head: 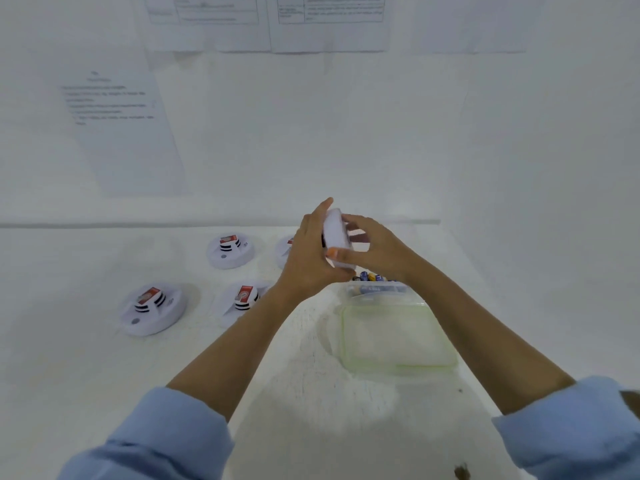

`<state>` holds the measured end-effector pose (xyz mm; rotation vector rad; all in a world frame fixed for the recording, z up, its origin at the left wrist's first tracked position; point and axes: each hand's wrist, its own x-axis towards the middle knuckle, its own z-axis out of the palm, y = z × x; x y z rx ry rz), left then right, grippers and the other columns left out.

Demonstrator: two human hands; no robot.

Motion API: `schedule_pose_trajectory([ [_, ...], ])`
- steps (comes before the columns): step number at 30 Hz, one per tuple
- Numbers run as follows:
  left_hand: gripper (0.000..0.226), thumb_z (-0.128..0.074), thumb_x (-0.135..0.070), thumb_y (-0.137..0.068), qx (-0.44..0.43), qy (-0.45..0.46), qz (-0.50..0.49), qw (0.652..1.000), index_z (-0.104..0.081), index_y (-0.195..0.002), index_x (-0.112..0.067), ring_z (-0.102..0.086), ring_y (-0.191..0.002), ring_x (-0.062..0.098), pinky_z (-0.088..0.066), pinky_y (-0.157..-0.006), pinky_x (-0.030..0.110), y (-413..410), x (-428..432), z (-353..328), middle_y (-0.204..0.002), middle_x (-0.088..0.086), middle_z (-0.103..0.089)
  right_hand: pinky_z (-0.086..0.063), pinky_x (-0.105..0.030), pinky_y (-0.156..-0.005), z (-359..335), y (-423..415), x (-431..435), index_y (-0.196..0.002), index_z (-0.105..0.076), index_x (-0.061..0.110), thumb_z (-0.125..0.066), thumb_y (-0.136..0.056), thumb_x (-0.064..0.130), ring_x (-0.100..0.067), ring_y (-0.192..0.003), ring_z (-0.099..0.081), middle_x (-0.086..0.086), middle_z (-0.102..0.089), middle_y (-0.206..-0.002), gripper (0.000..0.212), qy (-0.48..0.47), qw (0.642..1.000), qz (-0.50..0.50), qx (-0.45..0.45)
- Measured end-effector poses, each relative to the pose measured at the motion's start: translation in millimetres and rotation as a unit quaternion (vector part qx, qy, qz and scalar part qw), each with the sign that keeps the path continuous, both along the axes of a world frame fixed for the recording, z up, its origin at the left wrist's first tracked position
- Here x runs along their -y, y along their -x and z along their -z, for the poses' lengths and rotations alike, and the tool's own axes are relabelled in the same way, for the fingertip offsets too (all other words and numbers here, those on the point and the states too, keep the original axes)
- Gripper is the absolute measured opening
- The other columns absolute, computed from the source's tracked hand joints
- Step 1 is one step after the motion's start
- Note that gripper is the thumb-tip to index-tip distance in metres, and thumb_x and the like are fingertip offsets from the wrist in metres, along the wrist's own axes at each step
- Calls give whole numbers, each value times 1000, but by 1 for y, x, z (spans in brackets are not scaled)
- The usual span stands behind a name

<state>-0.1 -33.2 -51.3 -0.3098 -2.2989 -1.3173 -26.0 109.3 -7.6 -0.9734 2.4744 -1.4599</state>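
Two light-blue sleeves sit nearest the camera, the left sleeve [166, 434] and the right sleeve [571, 427]. Both are pushed back from bare forearms that converge forward over the white tabletop [294, 427].

Below the right forearm, nearer than the hands, a clear lid [398, 336] with a greenish rim lies flat on the tabletop. Just beyond the lid, under the right wrist, stands a clear container [375, 291]. Batteries [372, 277] with blue and gold casings show inside it, partly covered by the hands.

Both hands are raised above the tabletop and meet on one item.
- Left hand [308, 252]: its back faces the camera. It grips the left side of the white detector [335, 233], with one finger reaching up along the upper edge.
- Right hand [377, 251]: its fingers curl over the right side of the same unit, and its thumb lies across the lower part.
- White detector: it is held on edge, tilted, clear of the tabletop and clamped between the two hands.

Four more units rest on the tabletop, all to the left of the hands.
- Near-row outer detector [152, 308]: well left of the left forearm.
- Near-row inner detector [242, 299]: just beside the left forearm.
- Far-row outer detector [230, 251]: left of the left hand.
- Far-row inner detector [285, 251]: largely hidden behind the left hand.

The three units in fuller view each carry a red-labelled block on a raised centre with black bands.

Beyond the hands, a white wall [450, 133] rises from the tabletop's far edge. One printed sheet [121, 133] hangs up and to the left of the hands, and further printed sheets [270, 19] hang above them. Their text is too blurred to read.
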Motion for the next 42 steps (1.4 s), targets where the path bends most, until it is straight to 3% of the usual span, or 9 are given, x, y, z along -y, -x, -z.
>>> schedule_pose_trajectory([
  [2,107,-83,-21,-54,-16,58,-38,997,-23,-143,-22,-43,-105,3,-42,-93,26,-12,5,0,-119,-7,-40,-50,-21,-85,5,-5,8,-130,-44,14,-74,-76,28,-15,-108,-57,0,-55,-126,63,27,999,15,27],
  [6,105,-83,-22,-55,-41,104,-43,993,-21,-141,-26,-31,-96,-10,-31,-96,27,-31,21,-5,-114,-19,-37,-55,-19,-63,10,-20,27,-123,-44,16,-68,-79,6,-20,-100,-58,-7,-56,-116,51,128,986,30,103],
  [8,104,-84,-24,-56,-14,38,-25,999,-19,-136,-37,-35,-105,-12,-33,-98,23,-40,35,-5,-117,-22,-37,-57,-29,-64,14,-24,39,-119,-45,18,-58,-82,-2,-23,-94,-61,-12,-57,-112,44,192,964,47,176],
  [11,89,-79,-22,-71,75,-62,-51,994,-24,-140,-29,-34,-122,7,-34,-98,20,-50,67,-6,-137,-5,-33,-55,-35,-64,19,-27,63,-124,-42,23,-48,-85,-3,-21,-86,-60,-10,-57,-106,47,268,919,56,283],
  [15,54,-64,-16,-86,239,-270,22,932,-33,-128,-28,-61,-95,22,-54,-77,27,-61,122,-6,-126,10,-52,-51,-38,-71,24,-28,108,-122,-42,27,-37,-87,-5,-20,-89,-58,-3,-57,-103,47,339,877,28,340],
  [18,51,-60,-9,-88,243,-318,42,915,-34,-128,-27,-63,-92,22,-56,-74,28,-61,165,-2,-122,8,-55,-51,-36,-70,28,-29,154,-117,-46,26,-37,-86,-5,-20,-91,-59,-4,-57,-106,44,365,857,17,362],
  [25,57,-58,-7,-88,251,-277,54,926,-33,-131,-36,-63,-94,19,-53,-78,28,-53,270,5,-111,6,-60,-55,-32,-72,39,-23,252,-131,-38,33,-67,-78,1,-22,-98,-59,-5,-57,-115,69,210,934,24,289],
  [32,69,-60,-4,-86,272,-271,54,922,-29,-138,-38,-64,-97,21,-53,-79,30,-34,340,18,-114,5,-61,-56,-31,-65,50,-14,327,-134,-34,26,-67,-75,-8,-16,-82,-59,5,-52,-97,75,190,945,38,265],
  [42,70,-59,2,-85,284,-286,35,915,-30,-139,-32,-62,-92,20,-53,-67,25,-11,388,45,-114,6,-59,-54,-21,-53,75,8,382,-136,-25,16,-64,-75,-14,-24,-97,-52,-5,-44,-110,79,155,951,37,264],
])
